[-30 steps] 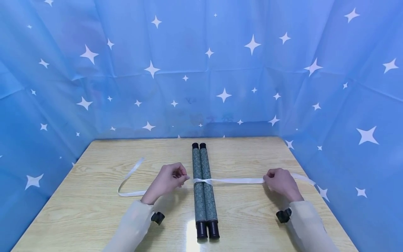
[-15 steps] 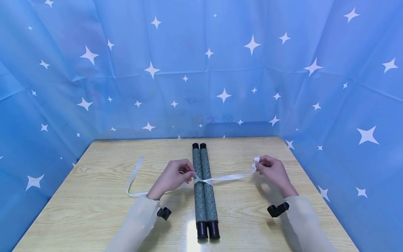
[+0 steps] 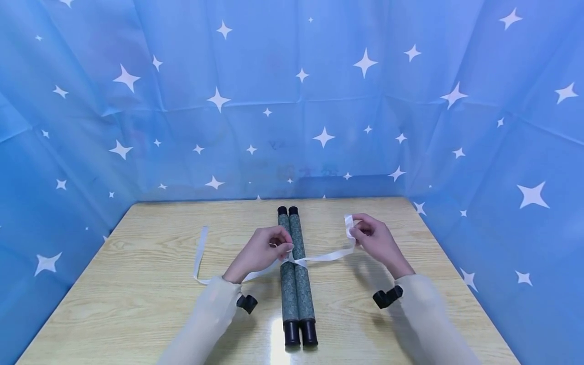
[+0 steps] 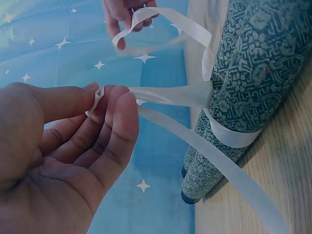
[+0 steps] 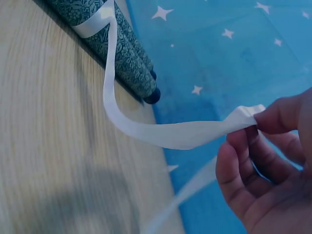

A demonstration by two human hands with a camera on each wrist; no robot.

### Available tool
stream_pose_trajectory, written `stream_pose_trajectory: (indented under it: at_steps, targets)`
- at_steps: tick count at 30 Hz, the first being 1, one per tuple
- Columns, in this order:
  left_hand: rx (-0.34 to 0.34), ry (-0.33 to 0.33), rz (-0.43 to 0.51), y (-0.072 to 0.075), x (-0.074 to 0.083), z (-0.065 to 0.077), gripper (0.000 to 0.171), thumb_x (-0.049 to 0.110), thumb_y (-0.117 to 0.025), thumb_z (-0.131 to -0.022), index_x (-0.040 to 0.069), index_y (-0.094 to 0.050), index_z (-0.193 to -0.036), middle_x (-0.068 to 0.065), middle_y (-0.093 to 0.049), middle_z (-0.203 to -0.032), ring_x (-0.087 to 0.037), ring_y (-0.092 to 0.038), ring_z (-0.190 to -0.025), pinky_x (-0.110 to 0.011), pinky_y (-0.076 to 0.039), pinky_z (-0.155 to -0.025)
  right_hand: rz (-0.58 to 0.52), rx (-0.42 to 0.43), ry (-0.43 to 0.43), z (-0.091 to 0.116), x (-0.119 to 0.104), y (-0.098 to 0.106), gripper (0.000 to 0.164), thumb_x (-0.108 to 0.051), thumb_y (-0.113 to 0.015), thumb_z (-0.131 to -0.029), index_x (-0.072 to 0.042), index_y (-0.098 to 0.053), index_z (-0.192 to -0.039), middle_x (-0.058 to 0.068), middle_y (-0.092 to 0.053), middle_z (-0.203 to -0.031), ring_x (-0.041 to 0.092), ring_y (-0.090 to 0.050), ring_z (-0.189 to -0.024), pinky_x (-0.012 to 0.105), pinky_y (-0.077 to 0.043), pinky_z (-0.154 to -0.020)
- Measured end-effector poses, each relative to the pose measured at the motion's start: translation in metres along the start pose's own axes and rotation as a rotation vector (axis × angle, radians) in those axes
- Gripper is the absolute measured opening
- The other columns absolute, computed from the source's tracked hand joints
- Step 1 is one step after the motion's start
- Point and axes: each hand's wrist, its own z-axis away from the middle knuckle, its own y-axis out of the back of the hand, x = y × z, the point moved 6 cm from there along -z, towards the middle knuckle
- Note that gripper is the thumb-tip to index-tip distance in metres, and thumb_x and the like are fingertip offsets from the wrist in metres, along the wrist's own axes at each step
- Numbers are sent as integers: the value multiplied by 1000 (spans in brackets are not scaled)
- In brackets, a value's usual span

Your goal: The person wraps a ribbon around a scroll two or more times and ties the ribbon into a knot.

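Observation:
Two rolled scrolls, a left one (image 3: 288, 296) and a right one (image 3: 305, 299), lie side by side on the table. They have green patterned covers and black end knobs. A white ribbon (image 3: 326, 257) wraps round their middle and crosses on top. My left hand (image 3: 261, 252), over the left scroll, pinches one end part of the ribbon (image 4: 170, 95) between thumb and fingers, stretched straight to the crossing. To the right, my right hand (image 3: 378, 246) is raised and pinches the other part, which sags in a slack curve (image 5: 165, 135) from the scrolls.
The ribbon's left tail (image 3: 199, 253) lies bent on the wooden table (image 3: 137, 309). Blue star-printed cloth (image 3: 292, 152) hangs behind the table and at both sides. A small black camera (image 3: 247, 303) sits on the left wrist, another camera (image 3: 388, 297) on the right.
My right hand has moved left and up with its ribbon part, which went from taut to slack. My left hand has shifted right, over the scrolls, drawing its tail along.

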Motion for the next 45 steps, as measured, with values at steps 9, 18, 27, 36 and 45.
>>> stream_pose_trajectory:
  at_steps: [9, 18, 27, 36, 45]
  targets:
    - [-26, -13, 5, -1, 7, -6, 8, 12, -61, -98, 7, -66, -94, -8, -64, -80, -28, -64, -66, -41, -55, -61, 114, -212, 189, -14, -32, -28, 44, -7, -55, -99, -12, -52, -143, 11, -65, -89, 29, -60, -74, 33, -50, -61]
    - [-11, 22, 11, -2, 5, -6, 7, 4, -60, -97, 0, -65, -94, -17, -65, -81, -35, -64, -67, -31, -54, -58, 96, -365, 261, -30, -53, -56, 52, -6, -51, -101, -21, -45, -150, 14, -64, -87, 20, -54, -65, 35, -49, -61]
    - [-14, 26, 24, 0, 1, -5, 8, 6, -60, -97, 2, -66, -94, -16, -66, -81, -34, -63, -67, -43, -55, -62, 43, -449, 325, -44, -72, -82, 53, -13, -47, -105, -33, -40, -154, 6, -58, -83, 23, -51, -61, 35, -49, -58]
    - [-24, 19, 43, 2, -2, -3, 8, 10, -61, -98, 9, -66, -92, -8, -65, -79, -27, -64, -65, -49, -55, -65, 178, -509, 363, -56, -64, -113, 53, -6, -41, -104, -31, -45, -150, 6, -48, -65, 14, -32, -47, 26, -36, -50]
    - [-17, 16, 62, 2, -4, -3, 8, 8, -59, -99, 8, -65, -94, -8, -65, -80, -23, -63, -65, -49, -55, -65, 325, -450, 300, -54, -40, -122, 33, -12, -51, -101, -16, -65, -132, 3, -66, -115, 15, -60, -93, 34, -50, -79]
